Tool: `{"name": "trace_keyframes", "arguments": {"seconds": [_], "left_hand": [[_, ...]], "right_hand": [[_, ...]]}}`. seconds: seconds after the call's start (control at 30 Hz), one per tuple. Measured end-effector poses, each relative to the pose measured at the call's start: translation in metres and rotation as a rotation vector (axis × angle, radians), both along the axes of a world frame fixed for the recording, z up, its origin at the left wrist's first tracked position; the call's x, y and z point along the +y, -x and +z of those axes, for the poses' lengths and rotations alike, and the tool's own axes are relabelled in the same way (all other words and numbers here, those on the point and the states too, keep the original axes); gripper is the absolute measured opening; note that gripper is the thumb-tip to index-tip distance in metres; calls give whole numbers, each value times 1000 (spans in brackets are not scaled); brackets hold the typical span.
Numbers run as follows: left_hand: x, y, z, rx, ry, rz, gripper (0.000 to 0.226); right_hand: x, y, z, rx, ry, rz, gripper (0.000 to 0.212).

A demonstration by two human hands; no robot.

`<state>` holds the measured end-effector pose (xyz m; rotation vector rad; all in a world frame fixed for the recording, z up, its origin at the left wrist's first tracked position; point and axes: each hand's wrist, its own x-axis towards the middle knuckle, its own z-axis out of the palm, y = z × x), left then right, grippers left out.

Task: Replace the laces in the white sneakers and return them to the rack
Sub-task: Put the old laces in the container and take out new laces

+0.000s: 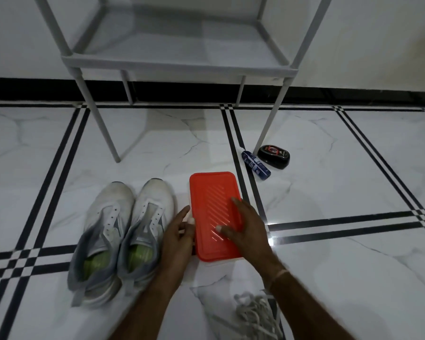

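The right hand (246,225) lies flat on the red lid of a box (211,192), its fingers (236,203) straight and spread, holding nothing, the thumb stretched across the lid towards the other hand; the left hand (179,235) is against the left side of the same box, its fingers (190,220) lightly bent with the tips at the lid's rim, and I cannot tell whether they grip the rim or only touch it; the box sits on the floor (329,173), white tile with black lines

Just left of the left fingers stand the two white sneakers (147,217), side by side and touching, toes pointing away from the person, eyelets bare, green insoles showing; a loose heap of pale laces (255,317) lies on the floor behind the right fingers, beside the right forearm; beyond both sets of fingers the grey rack (182,67) stands against the wall; past the right fingers and a little to their right lie a blue tube (255,163) and a black oval case (274,157), close together at the foot of a rack leg
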<state>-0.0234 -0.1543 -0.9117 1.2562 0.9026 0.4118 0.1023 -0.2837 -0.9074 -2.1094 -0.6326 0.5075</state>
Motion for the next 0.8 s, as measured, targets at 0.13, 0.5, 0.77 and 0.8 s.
{"name": "trace_keyframes", "arguments": {"seconds": [0.13, 0.5, 0.77, 0.8], "left_hand": [[2, -5, 1, 29, -118, 2, 45], [-13, 4, -18, 328, -570, -67, 56], [-27, -9, -18, 410, -805, -56, 57], [-29, -10, -16, 411, -804, -48, 58]], "right_hand": [[0, -5, -2, -1, -30, 5, 92], [-8, 15, -13, -239, 89, -8, 52], [43, -51, -6, -215, 172, 107, 56], [46, -55, -9, -237, 129, 88, 49]]}}
